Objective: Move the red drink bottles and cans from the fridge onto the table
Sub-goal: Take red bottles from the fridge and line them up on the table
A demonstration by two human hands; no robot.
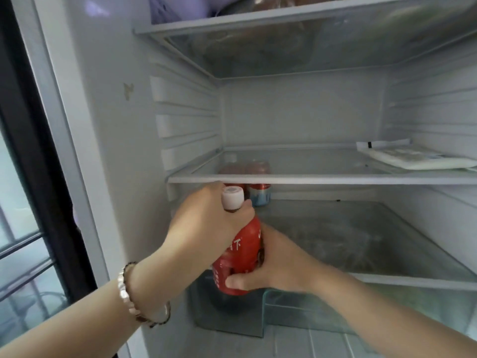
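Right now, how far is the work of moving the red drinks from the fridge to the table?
Done: cannot be judged, the table is not in view. In hand: one red bottle, gripped by the left hand at the neck and the right hand round its lower body, at the front of the fridge. Left: at least two red cans stand at the back, under the glass shelf.
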